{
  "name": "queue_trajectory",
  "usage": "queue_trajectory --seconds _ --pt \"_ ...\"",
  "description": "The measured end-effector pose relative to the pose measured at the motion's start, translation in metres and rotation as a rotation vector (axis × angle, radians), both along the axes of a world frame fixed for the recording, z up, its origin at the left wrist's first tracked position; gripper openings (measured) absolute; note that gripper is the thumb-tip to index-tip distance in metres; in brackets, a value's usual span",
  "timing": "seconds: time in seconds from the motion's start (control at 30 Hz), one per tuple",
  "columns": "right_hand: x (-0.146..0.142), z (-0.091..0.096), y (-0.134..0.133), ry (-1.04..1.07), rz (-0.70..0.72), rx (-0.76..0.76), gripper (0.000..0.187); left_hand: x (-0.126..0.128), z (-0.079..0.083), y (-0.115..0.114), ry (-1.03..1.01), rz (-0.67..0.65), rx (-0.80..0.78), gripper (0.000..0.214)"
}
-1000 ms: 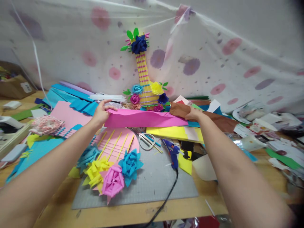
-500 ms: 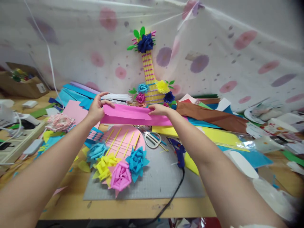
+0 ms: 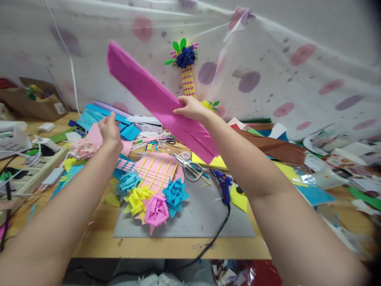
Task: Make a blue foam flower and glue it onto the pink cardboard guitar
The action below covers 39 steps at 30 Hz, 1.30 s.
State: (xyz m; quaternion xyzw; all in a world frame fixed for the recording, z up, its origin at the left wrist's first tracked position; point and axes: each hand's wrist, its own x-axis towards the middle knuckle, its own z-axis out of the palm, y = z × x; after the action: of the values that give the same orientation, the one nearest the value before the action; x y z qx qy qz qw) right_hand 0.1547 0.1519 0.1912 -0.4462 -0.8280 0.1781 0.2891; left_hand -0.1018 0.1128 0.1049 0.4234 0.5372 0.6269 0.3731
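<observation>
With gray mat (image 3: 196, 218) bare to its 5 o'clock edge, pinches smooth magenta strip (image 3: 143, 87) toward 10 o'clock in right hand (image 3: 191, 108); half-curls left hand (image 3: 109, 130), hold unclear

A white sheet (image 3: 279, 75) spotted pink and purple hangs across the upper frame; a wooden table (image 3: 166, 248) stretches below.

Wooden table (image 3: 166, 248) beneath grey mat (image 3: 208, 222), cardboard box (image 3: 38, 106)
</observation>
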Motion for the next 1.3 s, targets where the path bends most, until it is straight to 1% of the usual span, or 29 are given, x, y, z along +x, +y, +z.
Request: queue_trajectory --seconds 0.03,0.07,0.1,0.17,0.2,0.23,0.3,0.37,0.43,0.5,0.57,0.63,0.7,0.77,0.8,0.87,0.9,0.97,1.03,1.1,1.13,1.17,1.23,1.3 --pt "-0.003 0.003 0.000 0.108 0.001 -0.022 0.020 0.015 -0.001 -0.008 -0.177 -0.010 -0.009 0.044" --pt "-0.005 0.005 -0.001 0.204 0.001 -0.048 0.021 0.032 0.000 -0.017 -0.215 -0.054 -0.016 0.046" --pt "-0.006 0.007 -0.002 0.286 0.003 -0.075 0.022 0.051 0.001 -0.027 -0.233 -0.127 -0.021 0.050" --pt "-0.007 0.009 -0.005 0.421 -0.004 -0.119 0.025 0.088 0.006 -0.047 -0.286 -0.383 -0.020 0.057" --pt "-0.006 0.009 -0.006 0.481 -0.012 -0.135 0.026 0.105 0.010 -0.056 -0.289 -0.477 -0.011 0.058" --pt "-0.004 0.009 -0.008 0.540 -0.025 -0.146 0.027 0.119 0.012 -0.064 -0.285 -0.555 -0.017 0.058" --pt "0.003 0.005 -0.013 0.647 -0.075 -0.160 0.027 0.139 0.015 -0.077 -0.261 -0.643 -0.042 0.055" --pt "0.012 -0.002 -0.019 0.731 -0.160 -0.164 0.025 0.151 0.012 -0.084 -0.223 -0.638 -0.010 0.054" --pt "0.022 -0.009 -0.026 0.780 -0.258 -0.161 0.023 0.159 0.005 -0.087 -0.159 -0.581 0.008 0.054" --pt "0.032 -0.017 -0.032 0.808 -0.332 -0.149 0.021 0.167 -0.004 -0.088 -0.097 -0.538 -0.012 0.053" --pt "0.042 -0.024 -0.038 0.823 -0.381 -0.145 0.020 0.175 -0.010 -0.090 -0.056 -0.527 -0.041 0.049" --pt "0.053 -0.030 -0.041 0.834 -0.424 -0.153 0.020 0.183 -0.012 -0.094 -0.034 -0.534 -0.074 0.043" --pt "0.065 -0.035 -0.041 0.848 -0.475 -0.150 0.020 0.184 -0.008 -0.099 -0.006 -0.569 -0.128 0.038" --pt "0.080 -0.038 -0.042 0.885 -0.526 -0.123 0.021 0.173 0.000 -0.100 0.035 -0.644 -0.180 0.037" --pt "0.087 -0.039 -0.042 0.907 -0.551 -0.108 0.021 0.160 0.004 -0.098 0.068 -0.680 -0.205 0.039" --pt "0.102 -0.040 -0.042 0.945 -0.580 -0.090 0.019 0.122 0.009 -0.090 0.130 -0.705 -0.145 0.041" --pt "0.108 -0.040 -0.043 0.959 -0.586 -0.086 0.018 0.097 0.010 -0.083 0.201 -0.683 -0.106 0.040" --pt "0.119 -0.040 -0.043 0.974 -0.582 -0.084 0.017 0.042 0.007 -0.070 0.418 -0.584 -0.111 0.042" --pt "0.125 -0.040 -0.042 0.970 -0.568 -0.081 0.015 -0.007 -0.002 -0.061 0.762 -0.560 -0.148 0.053" --pt "0.126 -0.042 -0.041 0.963 -0.553 -0.071 0.015 -0.039 -0.014 -0.058 1.075 -0.516 -0.197 0.061" --pt "0.124 -0.043 -0.040 0.962 -0.546 -0.067 0.015 -0.048 -0.021 -0.059 1.182 -0.483 -0.209 0.060" --pt "0.122 -0.044 -0.039 0.963 -0.541 -0.065 0.015 -0.052 -0.028 -0.060 1.264 -0.485 -0.186 0.060" --pt "0.117 -0.047 -0.037 0.969 -0.538 -0.073 0.015 -0.050 -0.042 -0.062 1.376 -0.575 -0.089 0.059" --pt "0.112 -0.050 -0.037 0.981 -0.545 -0.093 0.015 -0.045 -0.053 -0.061 1.438 -0.646 -0.004 0.056"
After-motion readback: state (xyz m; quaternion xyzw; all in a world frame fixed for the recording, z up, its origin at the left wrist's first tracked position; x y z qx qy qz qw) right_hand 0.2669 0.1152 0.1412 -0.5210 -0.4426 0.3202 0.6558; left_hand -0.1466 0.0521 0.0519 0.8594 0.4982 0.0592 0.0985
